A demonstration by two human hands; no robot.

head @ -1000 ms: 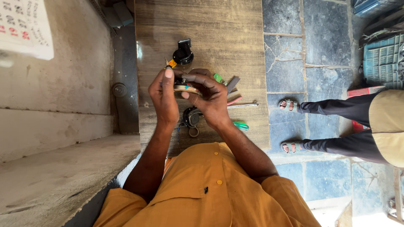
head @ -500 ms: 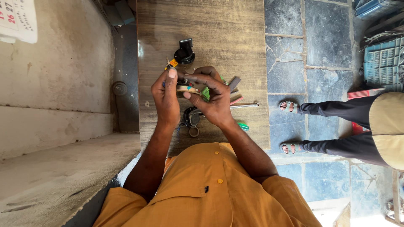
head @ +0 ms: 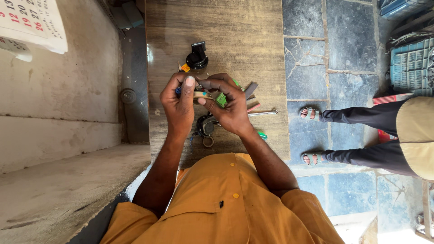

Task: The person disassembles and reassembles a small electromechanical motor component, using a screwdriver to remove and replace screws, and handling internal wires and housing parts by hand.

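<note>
Both hands, left hand (head: 178, 101) and right hand (head: 230, 106), pinch a small part (head: 203, 95) between them. A black switch (head: 197, 58) lies just beyond; a spanner (head: 262, 113) sits right of them, partly hidden.

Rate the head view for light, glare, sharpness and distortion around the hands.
Head view: daylight is even, and the left hand and right hand are sharp; a small glare patch sits on the wooden table at its left edge; the bottom right corner is blown out; the wide lens bends the edges, and the small part between the fingers is mostly hidden.

Both hands (head: 205, 101) on small tool (head: 203, 95)
</note>
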